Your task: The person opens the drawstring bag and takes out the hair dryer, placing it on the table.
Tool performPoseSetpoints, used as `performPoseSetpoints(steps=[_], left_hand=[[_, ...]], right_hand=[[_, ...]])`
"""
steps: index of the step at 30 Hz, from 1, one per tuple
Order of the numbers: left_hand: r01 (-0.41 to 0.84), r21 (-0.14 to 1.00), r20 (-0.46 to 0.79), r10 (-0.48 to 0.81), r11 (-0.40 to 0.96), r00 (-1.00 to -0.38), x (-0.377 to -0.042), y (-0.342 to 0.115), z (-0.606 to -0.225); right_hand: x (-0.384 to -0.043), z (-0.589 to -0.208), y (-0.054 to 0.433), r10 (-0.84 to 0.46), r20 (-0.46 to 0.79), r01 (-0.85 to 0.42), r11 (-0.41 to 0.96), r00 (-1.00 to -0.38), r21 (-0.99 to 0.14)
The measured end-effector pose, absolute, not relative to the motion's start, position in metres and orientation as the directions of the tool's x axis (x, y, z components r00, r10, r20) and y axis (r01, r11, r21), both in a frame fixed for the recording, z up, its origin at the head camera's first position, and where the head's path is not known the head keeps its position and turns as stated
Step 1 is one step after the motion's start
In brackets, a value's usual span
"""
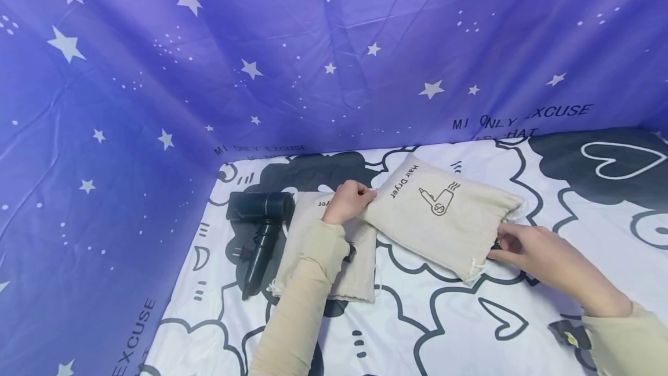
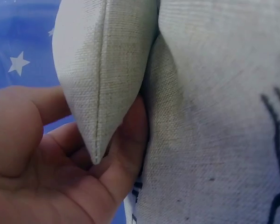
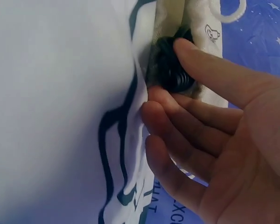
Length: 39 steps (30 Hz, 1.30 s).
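A beige cloth drawstring bag (image 1: 402, 213) printed "Hair Dryer" lies tilted on the right. My left hand (image 1: 348, 201) pinches its lower left corner; in the left wrist view the thumb and fingers curl about that seamed corner (image 2: 95, 135). At the bag's open mouth, my right hand (image 1: 545, 263) grips a black coiled cord (image 3: 177, 74) between thumb and fingers. Whatever lies deeper in the bag is hidden by the cloth. Under my left forearm is a second beige bag (image 1: 305, 231), lying flat and partly covered.
To the left of the flat bag lies a black hair dryer (image 1: 261, 251) with its plug beside the handle. A small dark item with a yellow-green mark (image 1: 570, 336) is near my right sleeve. Purple star-printed cloth (image 1: 334, 97) rises behind and at left of the patterned white surface (image 1: 376, 329).
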<state>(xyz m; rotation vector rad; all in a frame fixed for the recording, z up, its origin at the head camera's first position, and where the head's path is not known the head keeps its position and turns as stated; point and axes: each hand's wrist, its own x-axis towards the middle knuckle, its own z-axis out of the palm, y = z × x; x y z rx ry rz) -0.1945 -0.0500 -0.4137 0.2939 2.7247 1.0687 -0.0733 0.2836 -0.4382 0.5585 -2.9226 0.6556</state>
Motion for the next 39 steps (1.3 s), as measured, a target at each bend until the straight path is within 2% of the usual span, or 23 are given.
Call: performPoseSetpoints(steps=[18,39], left_hand=[[0.073,0.713,-0.066,0.17,0.698,-0.983,-0.195,-0.053,-0.421],[0.069,0.689,-0.045,0.138,0.721,-0.989,-0.198,-0.048,-0.418]], right_hand=[[-0.073,-0.429,0.285,-0.248,0.001,-0.232,0.904,-0.969,-0.359],[-0.066,-0.428,0.329,-0.262,-0.033,-0.241,0.924,-0.965,-0.295]])
